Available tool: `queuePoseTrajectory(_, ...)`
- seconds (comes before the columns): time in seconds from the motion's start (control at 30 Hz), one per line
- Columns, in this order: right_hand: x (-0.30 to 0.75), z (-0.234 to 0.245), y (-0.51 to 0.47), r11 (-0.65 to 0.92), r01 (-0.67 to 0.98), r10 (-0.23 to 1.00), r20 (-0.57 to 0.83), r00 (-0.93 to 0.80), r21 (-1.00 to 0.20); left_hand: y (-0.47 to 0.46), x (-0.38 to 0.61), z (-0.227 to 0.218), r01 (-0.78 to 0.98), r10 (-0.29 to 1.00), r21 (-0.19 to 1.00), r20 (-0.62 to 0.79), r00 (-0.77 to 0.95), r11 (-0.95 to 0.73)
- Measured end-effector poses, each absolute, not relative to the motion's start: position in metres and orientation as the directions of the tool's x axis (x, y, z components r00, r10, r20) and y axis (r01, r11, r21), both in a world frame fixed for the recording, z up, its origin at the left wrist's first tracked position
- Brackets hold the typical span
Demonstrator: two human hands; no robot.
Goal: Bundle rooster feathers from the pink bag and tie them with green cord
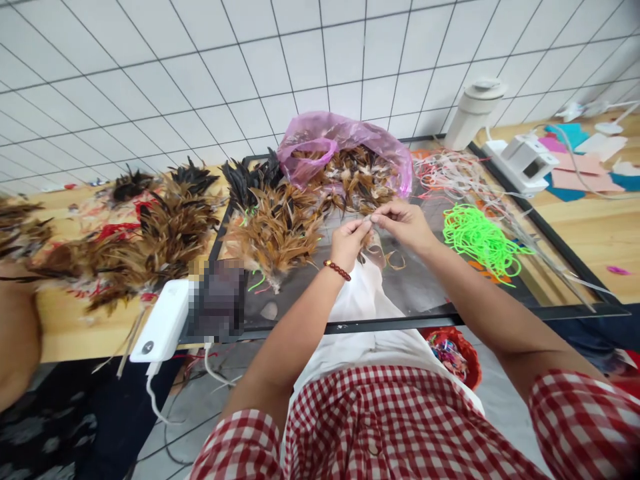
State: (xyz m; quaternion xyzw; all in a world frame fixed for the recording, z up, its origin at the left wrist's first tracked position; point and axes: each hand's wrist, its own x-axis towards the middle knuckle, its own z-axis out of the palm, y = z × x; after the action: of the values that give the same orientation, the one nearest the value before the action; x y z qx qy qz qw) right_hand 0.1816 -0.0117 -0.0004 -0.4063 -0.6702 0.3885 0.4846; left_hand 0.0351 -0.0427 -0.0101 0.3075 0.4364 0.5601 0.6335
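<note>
My left hand (349,245), with a beaded bracelet (337,269) at the wrist, and my right hand (404,225) meet fingertip to fingertip above the glass panel (415,277). Both are closed in a pinch. Whatever lies between the fingertips is too small to name. Brown feather bits show just below the left fingers. Left of my hands lies a pile of brown feathers (280,230). Behind them a pink plastic bag (345,130) lies open with loose feathers (360,170) inside. To the right is a heap of bright green cord (480,243).
Pale strings (455,175) lie behind the cord. A white bottle (475,113) and a white power strip (530,163) stand at the back right, near coloured sheets (580,167). Leftward are a white power bank (163,320), more feathers (170,233) and another person's arm (17,333).
</note>
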Motion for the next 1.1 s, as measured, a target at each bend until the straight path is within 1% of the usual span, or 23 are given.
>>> queuePoseTrajectory(0.13,0.182,-0.001,-0.012,0.371,0.172,0.918,0.332,-0.219,-0.913,-0.042,0.036,-0.010,-0.422,0.977,0.889,-0.210,-0.029,0.178)
queuePoseTrajectory(0.2,0.182,0.000,-0.012,0.358,0.146,0.921,0.323,-0.220,-0.922,-0.042,0.036,-0.010,-0.416,0.978,0.891,-0.206,-0.020,0.179)
queuePoseTrajectory(0.33,0.183,0.006,-0.014,0.335,0.064,0.912,0.306,-0.273,-0.940,-0.044,0.034,-0.008,-0.408,0.981,0.893,-0.191,0.041,0.191)
queuePoseTrajectory(0.43,0.184,0.010,-0.014,0.360,0.052,0.886,0.323,-0.332,-0.932,-0.045,0.032,-0.007,-0.400,0.979,0.895,-0.166,0.116,0.199)
queuePoseTrajectory(0.57,0.184,0.010,-0.014,0.359,0.090,0.899,0.318,-0.302,-0.929,-0.046,0.032,-0.006,-0.340,0.978,0.929,-0.085,0.188,0.146)
queuePoseTrajectory(0.63,0.183,0.009,-0.013,0.366,0.122,0.906,0.322,-0.275,-0.923,-0.047,0.033,-0.007,-0.306,0.980,0.946,-0.051,0.193,0.109)
queuePoseTrajectory(0.7,0.184,0.010,-0.012,0.394,0.154,0.900,0.347,-0.262,-0.906,-0.047,0.034,-0.007,-0.300,0.987,0.950,-0.046,0.154,0.091)
queuePoseTrajectory(0.77,0.191,0.014,-0.010,0.429,0.210,0.882,0.357,-0.307,-0.879,-0.045,0.034,-0.007,-0.328,0.995,0.941,-0.066,0.075,0.087)
queuePoseTrajectory(0.83,0.205,0.017,-0.006,0.454,0.300,0.843,0.296,-0.449,-0.839,-0.043,0.031,-0.006,-0.372,0.996,0.925,-0.090,-0.002,0.083)
queuePoseTrajectory(0.9,0.221,0.018,-0.001,0.473,0.386,0.769,0.158,-0.619,-0.792,-0.040,0.028,-0.005,-0.418,0.993,0.905,-0.106,-0.052,0.074)
queuePoseTrajectory(0.93,0.228,0.017,0.001,0.476,0.413,0.732,0.090,-0.675,-0.776,-0.039,0.027,-0.005,-0.440,0.992,0.895,-0.112,-0.061,0.074)
queuePoseTrajectory(1.0,0.238,0.011,0.006,0.478,0.444,0.679,-0.002,-0.734,-0.758,-0.038,0.025,-0.005,-0.468,0.991,0.880,-0.122,-0.052,0.084)
queuePoseTrajectory(1.1,0.241,0.002,0.009,0.487,0.484,0.649,-0.069,-0.757,-0.727,-0.038,0.025,-0.005,-0.472,0.989,0.875,-0.145,-0.042,0.109)
